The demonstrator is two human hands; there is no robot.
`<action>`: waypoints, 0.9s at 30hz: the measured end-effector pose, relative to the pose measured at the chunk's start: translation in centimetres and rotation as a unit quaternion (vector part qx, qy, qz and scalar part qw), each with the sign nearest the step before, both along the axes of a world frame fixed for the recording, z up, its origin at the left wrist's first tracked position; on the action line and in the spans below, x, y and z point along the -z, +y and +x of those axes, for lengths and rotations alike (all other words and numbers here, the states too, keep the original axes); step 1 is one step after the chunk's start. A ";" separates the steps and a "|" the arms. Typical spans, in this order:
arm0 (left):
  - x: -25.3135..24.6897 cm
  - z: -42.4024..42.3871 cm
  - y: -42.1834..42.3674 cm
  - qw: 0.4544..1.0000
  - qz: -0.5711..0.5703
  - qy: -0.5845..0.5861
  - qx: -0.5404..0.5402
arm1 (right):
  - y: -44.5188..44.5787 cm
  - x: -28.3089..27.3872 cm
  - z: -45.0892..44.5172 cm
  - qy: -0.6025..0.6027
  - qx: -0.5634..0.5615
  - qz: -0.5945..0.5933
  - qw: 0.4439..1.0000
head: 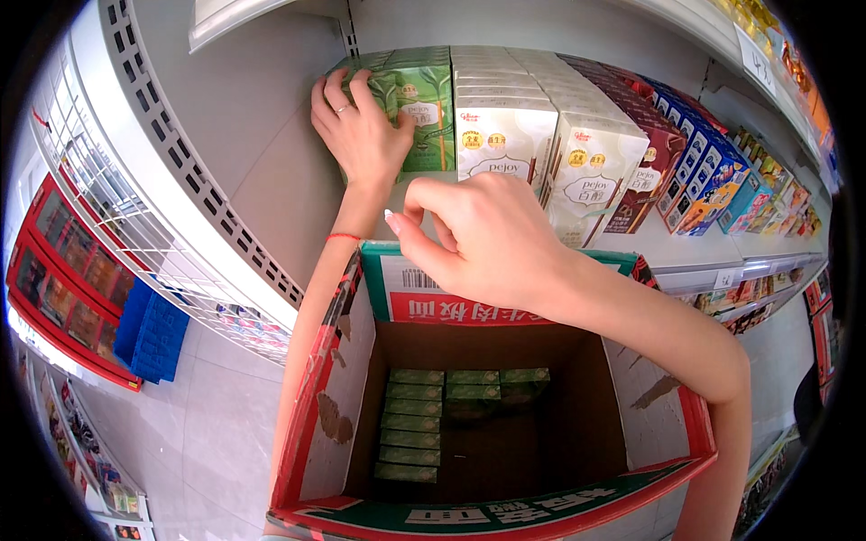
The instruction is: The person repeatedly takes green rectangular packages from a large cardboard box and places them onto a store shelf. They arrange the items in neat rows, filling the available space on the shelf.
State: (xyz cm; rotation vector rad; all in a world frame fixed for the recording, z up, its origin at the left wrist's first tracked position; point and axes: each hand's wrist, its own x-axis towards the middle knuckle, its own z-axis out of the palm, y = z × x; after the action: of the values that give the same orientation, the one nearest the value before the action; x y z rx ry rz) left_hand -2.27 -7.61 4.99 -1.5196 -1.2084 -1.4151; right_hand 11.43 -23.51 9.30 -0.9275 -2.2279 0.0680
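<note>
My left hand [365,125] reaches into the shelf and grips a green Pejoy snack box [384,95], fingers over its top and left side, thumb at its right. Beside it stands a row of green Pejoy boxes [423,145]. My right hand [487,237] hangs over the far flap of an open cardboard carton [379,284], in front of the white Pejoy boxes [507,135]. Its fingers are loosely curled, with the thumb apart and nothing visible in them. Inside the carton, several green boxes [413,422] lie stacked at the left and far side.
Further right on the shelf stand dark red Pejoy boxes [639,182] and blue snack boxes [707,169]. A white perforated upright [176,149] and a wire rack [155,250] border the left. A blue crate [152,331] sits on the floor by a red display unit [67,277].
</note>
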 end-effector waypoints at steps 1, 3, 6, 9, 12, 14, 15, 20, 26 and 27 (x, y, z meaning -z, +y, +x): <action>0.0 0.0 0.1 1.000 0.005 0.002 -0.005 | 0.0 0.0 0.0 -0.001 0.000 -0.002 1.000; 0.0 -0.2 0.1 1.000 0.014 -0.007 -0.016 | 0.1 0.1 0.0 -0.002 0.000 -0.007 1.000; -0.1 -0.7 0.2 0.999 0.025 -0.012 -0.023 | -0.1 0.0 -0.1 -0.002 -0.002 -0.021 1.000; -0.1 -0.9 0.5 1.000 0.025 -0.002 0.007 | 0.0 0.2 -0.2 0.002 -0.006 -0.012 1.000; -0.2 -1.1 0.5 1.000 0.015 0.015 0.018 | 0.0 0.2 -0.2 0.001 -0.005 -0.007 1.000; -0.1 -0.9 0.6 1.000 0.000 0.026 -0.001 | 0.1 0.5 -0.1 -0.004 -0.005 -0.003 1.000; 0.0 -1.0 0.7 0.999 -0.011 0.031 -0.020 | 0.1 0.5 -0.2 -0.006 -0.008 -0.001 1.000; 0.5 -1.3 1.6 0.997 -0.041 0.042 -0.045 | 0.2 0.8 -0.4 -0.014 -0.013 0.004 1.000; 0.3 -1.0 1.2 0.996 -0.077 0.033 0.013 | 0.3 1.0 -0.3 -0.022 -0.015 0.006 1.000; 0.3 -1.0 1.3 0.996 -0.077 0.025 0.032 | 0.3 1.1 -0.3 -0.023 -0.016 0.009 1.000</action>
State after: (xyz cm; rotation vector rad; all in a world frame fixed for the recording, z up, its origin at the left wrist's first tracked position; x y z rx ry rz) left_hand -3.31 -6.26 4.70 -1.7020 -1.2728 -1.3439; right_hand 11.13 -23.19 8.20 -0.8913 -2.2828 0.0410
